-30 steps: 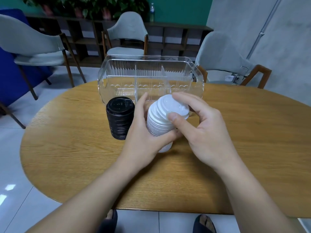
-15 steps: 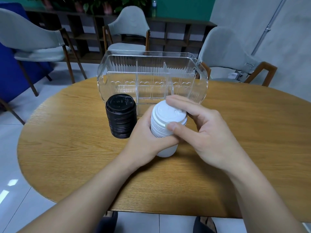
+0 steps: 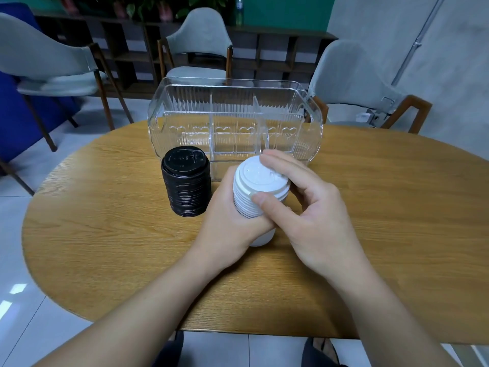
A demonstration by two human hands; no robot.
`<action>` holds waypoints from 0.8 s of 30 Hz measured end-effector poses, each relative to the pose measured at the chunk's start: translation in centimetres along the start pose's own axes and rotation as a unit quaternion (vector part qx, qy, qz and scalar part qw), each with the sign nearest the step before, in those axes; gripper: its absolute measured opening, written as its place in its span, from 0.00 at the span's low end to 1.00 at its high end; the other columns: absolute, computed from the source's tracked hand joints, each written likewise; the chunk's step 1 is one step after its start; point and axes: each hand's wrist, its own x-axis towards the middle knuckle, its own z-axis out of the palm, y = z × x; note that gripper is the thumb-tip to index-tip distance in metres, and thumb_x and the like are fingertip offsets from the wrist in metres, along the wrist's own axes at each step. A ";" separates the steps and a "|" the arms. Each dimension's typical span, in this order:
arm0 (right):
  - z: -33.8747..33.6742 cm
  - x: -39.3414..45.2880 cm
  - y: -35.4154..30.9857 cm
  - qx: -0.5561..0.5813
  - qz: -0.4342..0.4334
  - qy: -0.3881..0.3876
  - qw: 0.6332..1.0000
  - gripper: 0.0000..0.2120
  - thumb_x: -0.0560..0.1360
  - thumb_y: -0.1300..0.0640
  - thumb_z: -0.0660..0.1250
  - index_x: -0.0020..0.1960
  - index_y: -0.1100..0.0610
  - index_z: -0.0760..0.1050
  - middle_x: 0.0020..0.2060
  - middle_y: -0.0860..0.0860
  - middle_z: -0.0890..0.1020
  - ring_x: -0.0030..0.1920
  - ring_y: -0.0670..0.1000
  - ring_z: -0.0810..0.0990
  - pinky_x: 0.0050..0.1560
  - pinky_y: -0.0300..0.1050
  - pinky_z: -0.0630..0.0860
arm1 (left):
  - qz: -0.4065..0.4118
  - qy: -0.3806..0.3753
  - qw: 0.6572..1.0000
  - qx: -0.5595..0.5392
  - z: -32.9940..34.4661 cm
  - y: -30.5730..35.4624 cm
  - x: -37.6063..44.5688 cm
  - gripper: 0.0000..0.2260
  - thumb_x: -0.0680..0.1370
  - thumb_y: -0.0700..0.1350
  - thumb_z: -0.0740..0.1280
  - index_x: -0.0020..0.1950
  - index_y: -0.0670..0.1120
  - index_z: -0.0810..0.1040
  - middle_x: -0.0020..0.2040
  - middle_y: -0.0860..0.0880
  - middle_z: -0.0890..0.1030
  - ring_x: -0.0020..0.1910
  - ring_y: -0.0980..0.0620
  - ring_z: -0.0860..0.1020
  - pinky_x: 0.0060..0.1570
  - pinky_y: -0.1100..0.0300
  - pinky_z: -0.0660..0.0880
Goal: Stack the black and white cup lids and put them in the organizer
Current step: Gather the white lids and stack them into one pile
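Head view: raised lettering on the top black lid is too small to read. On a round wooden table (image 3: 105, 247), the left hand (image 3: 232, 226) and right hand (image 3: 312, 215) grip the white lid stack (image 3: 258, 192), beside the black lid stack (image 3: 186, 185), before the clear organizer (image 3: 235, 123). Grey chairs (image 3: 201, 41) stand behind.

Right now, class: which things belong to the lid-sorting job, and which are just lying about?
Job: white lid stack, held by left hand and right hand; black lid stack; clear organizer.
Lying about: grey chairs, shelving.
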 end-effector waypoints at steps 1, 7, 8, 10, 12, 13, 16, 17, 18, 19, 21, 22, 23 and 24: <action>0.1 -0.1 0.1 0.004 0.001 0.001 1.000 0.24 0.78 0.60 0.79 0.74 0.53 0.82 0.75 0.43 0.80 0.78 0.42 0.74 0.80 0.49 0.71 | 0.002 -0.001 1.000 0.000 0.0 0.0 0.0 0.36 0.72 0.34 0.85 0.76 0.47 0.76 0.66 0.54 0.86 0.65 0.55 0.85 0.63 0.63 0.79; 1.1 -0.5 0.3 0.014 0.016 0.010 1.000 0.28 0.81 0.56 0.76 0.80 0.50 0.75 0.77 0.43 0.77 0.79 0.45 0.73 0.80 0.53 0.71 | 0.009 -0.002 1.000 -0.005 0.0 0.0 -0.1 0.36 0.71 0.39 0.86 0.75 0.48 0.76 0.65 0.54 0.87 0.65 0.54 0.85 0.63 0.61 0.79; 1.3 -0.5 0.3 0.013 0.019 0.009 1.000 0.30 0.82 0.54 0.75 0.82 0.49 0.72 0.78 0.42 0.76 0.79 0.46 0.73 0.80 0.54 0.70 | 0.013 -0.001 1.000 -0.003 0.0 -0.1 -0.1 0.35 0.71 0.40 0.86 0.75 0.48 0.76 0.65 0.53 0.87 0.65 0.54 0.85 0.63 0.61 0.79; 1.7 -0.7 0.3 0.011 0.021 0.010 1.000 0.31 0.83 0.53 0.72 0.84 0.50 0.69 0.79 0.43 0.74 0.80 0.46 0.72 0.81 0.54 0.70 | 0.016 0.000 1.000 0.007 0.0 -0.2 -0.2 0.35 0.72 0.42 0.87 0.75 0.48 0.75 0.65 0.54 0.86 0.65 0.53 0.85 0.64 0.59 0.79; 2.2 -0.7 0.6 0.007 0.014 0.016 1.000 0.30 0.84 0.53 0.71 0.83 0.52 0.69 0.79 0.45 0.74 0.80 0.47 0.71 0.81 0.54 0.69 | 0.018 0.008 1.000 0.019 -0.1 -0.5 -0.3 0.36 0.72 0.46 0.87 0.75 0.48 0.74 0.66 0.53 0.85 0.66 0.52 0.84 0.65 0.57 0.80; 2.3 -0.8 0.7 0.004 0.011 0.019 1.000 0.29 0.84 0.54 0.71 0.83 0.53 0.69 0.79 0.46 0.74 0.80 0.48 0.72 0.81 0.53 0.69 | 0.019 0.009 1.000 0.023 -0.2 -0.5 -0.5 0.37 0.72 0.48 0.87 0.75 0.48 0.73 0.67 0.53 0.85 0.66 0.52 0.84 0.65 0.55 0.80; 2.1 -0.9 0.6 0.005 0.008 0.014 1.000 0.27 0.85 0.55 0.71 0.82 0.53 0.70 0.78 0.47 0.74 0.80 0.47 0.72 0.80 0.47 0.69 | 0.020 0.012 0.999 0.046 -0.1 -0.4 -0.8 0.37 0.72 0.49 0.87 0.76 0.50 0.73 0.68 0.54 0.85 0.67 0.53 0.84 0.66 0.53 0.81; 1.8 -0.9 0.5 0.003 0.009 0.009 1.000 0.27 0.85 0.56 0.72 0.82 0.53 0.70 0.78 0.46 0.74 0.80 0.46 0.72 0.79 0.44 0.69 | 0.017 0.009 0.998 0.055 -0.1 -0.4 -0.8 0.37 0.73 0.48 0.86 0.77 0.51 0.73 0.68 0.56 0.84 0.67 0.55 0.84 0.66 0.53 0.81; 1.6 -0.9 0.4 -0.005 0.010 0.002 1.000 0.27 0.85 0.56 0.72 0.82 0.53 0.70 0.78 0.46 0.74 0.79 0.45 0.71 0.79 0.41 0.68 | 0.012 0.005 0.997 0.070 -0.2 -0.3 -1.0 0.36 0.74 0.48 0.86 0.77 0.52 0.72 0.68 0.57 0.84 0.67 0.56 0.84 0.66 0.53 0.81; 1.4 -0.9 0.2 -0.017 0.010 -0.005 1.000 0.27 0.85 0.56 0.72 0.82 0.52 0.70 0.78 0.46 0.74 0.79 0.43 0.71 0.79 0.39 0.67 | 0.008 0.000 0.996 0.090 -0.3 -0.2 -1.2 0.36 0.74 0.49 0.85 0.78 0.53 0.72 0.68 0.58 0.84 0.67 0.58 0.83 0.66 0.53 0.81; 1.0 -0.9 -0.3 -0.038 0.010 -0.019 0.999 0.27 0.85 0.55 0.71 0.82 0.52 0.70 0.77 0.44 0.74 0.78 0.39 0.70 0.79 0.37 0.65 | 0.001 -0.017 0.991 0.133 -0.8 0.0 -1.8 0.37 0.74 0.51 0.85 0.78 0.55 0.71 0.69 0.60 0.83 0.67 0.61 0.82 0.66 0.54 0.80; 0.9 -0.9 -0.6 -0.046 0.013 -0.025 0.999 0.27 0.85 0.55 0.71 0.82 0.51 0.70 0.77 0.44 0.74 0.78 0.39 0.70 0.80 0.39 0.65 | -0.005 -0.026 0.989 0.148 -1.1 0.1 -2.2 0.38 0.73 0.52 0.85 0.79 0.55 0.71 0.69 0.60 0.82 0.66 0.62 0.82 0.65 0.56 0.80; 0.7 -0.9 -0.8 -0.049 0.016 -0.030 0.998 0.27 0.86 0.54 0.71 0.82 0.50 0.70 0.77 0.43 0.74 0.78 0.39 0.70 0.81 0.41 0.65 | -0.010 -0.033 0.986 0.162 -1.3 0.4 -2.6 0.39 0.73 0.52 0.86 0.79 0.56 0.71 0.68 0.61 0.82 0.66 0.63 0.81 0.64 0.57 0.79; 0.6 -0.9 -0.9 -0.047 0.022 -0.033 0.998 0.27 0.86 0.53 0.71 0.83 0.49 0.69 0.78 0.42 0.74 0.79 0.39 0.70 0.82 0.44 0.66 | -0.013 -0.037 0.983 0.179 -1.5 0.6 -2.8 0.40 0.73 0.53 0.86 0.80 0.57 0.71 0.68 0.61 0.82 0.65 0.63 0.81 0.63 0.59 0.79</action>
